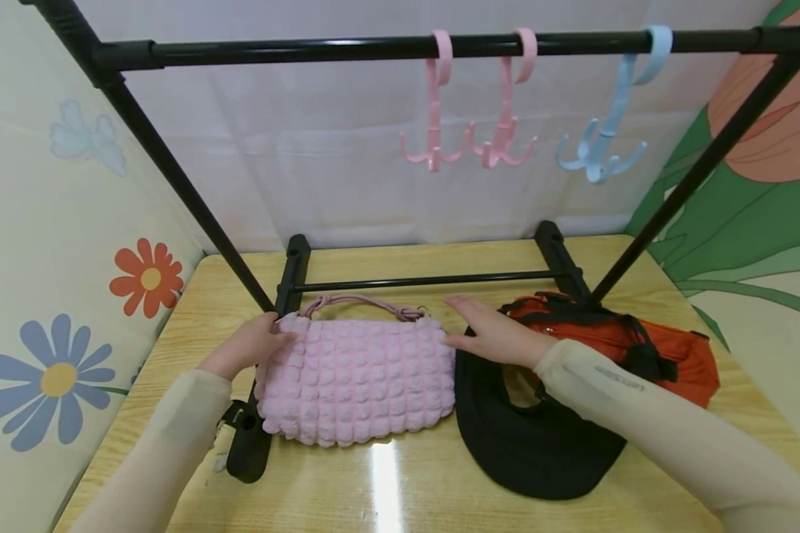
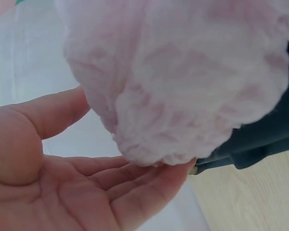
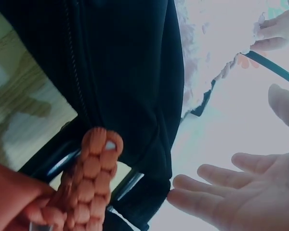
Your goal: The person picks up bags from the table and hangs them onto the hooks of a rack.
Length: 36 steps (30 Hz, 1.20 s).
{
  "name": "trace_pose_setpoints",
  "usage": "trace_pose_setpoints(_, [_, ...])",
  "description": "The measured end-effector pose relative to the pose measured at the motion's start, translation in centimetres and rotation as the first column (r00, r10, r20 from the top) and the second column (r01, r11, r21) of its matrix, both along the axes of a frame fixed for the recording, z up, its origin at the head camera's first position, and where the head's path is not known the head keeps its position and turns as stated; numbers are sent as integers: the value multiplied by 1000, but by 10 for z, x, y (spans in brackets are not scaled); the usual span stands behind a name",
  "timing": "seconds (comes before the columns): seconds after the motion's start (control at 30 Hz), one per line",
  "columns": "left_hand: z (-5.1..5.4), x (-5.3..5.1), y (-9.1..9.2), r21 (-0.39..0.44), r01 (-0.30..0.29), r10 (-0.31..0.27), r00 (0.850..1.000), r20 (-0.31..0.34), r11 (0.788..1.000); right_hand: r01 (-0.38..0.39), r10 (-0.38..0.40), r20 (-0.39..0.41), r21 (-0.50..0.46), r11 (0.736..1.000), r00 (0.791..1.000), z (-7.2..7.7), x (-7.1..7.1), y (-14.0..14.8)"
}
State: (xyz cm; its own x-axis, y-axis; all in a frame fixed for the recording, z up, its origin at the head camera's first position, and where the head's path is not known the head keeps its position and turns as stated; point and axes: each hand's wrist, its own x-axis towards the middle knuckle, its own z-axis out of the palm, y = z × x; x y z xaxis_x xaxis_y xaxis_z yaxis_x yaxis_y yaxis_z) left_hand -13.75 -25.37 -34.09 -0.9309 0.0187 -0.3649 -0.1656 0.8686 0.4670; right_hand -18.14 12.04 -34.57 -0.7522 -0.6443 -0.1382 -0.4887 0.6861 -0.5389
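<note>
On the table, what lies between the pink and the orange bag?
In the head view: a black curved item, partly hidden by the right forearm.

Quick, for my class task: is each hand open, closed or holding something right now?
Left hand: open, fingers touching the pink bag.
Right hand: open, holding nothing.

Pink bag [image 2: 192, 86], fingers [image 2: 147, 199] touching, pale wood [image 2: 253, 185]

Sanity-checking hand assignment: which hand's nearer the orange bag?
Right. The right hand is at the pink bag's right end, next to the orange bag; the left hand touches the pink bag's left end, farther off.
</note>
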Motion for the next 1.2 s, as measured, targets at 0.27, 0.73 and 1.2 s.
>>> trace_pose_setpoints(0.27, [5, 0, -2, 25, 20, -21, 1000, 14, 999, 18, -18, 51, -16, 1000, 999, -3, -7, -13])
trace_pose_setpoints(0.73, [2, -3, -4, 44, 49, -49, 999, -9, 998, 31, -27, 153, -25, 999, 988, -7, -14, -30])
trace_pose_setpoints(1.2, [5, -6, -5, 55, 55, -52, 997, -49, 997, 49, -57, 229, 41, 998, 972, -19, -25, -43])
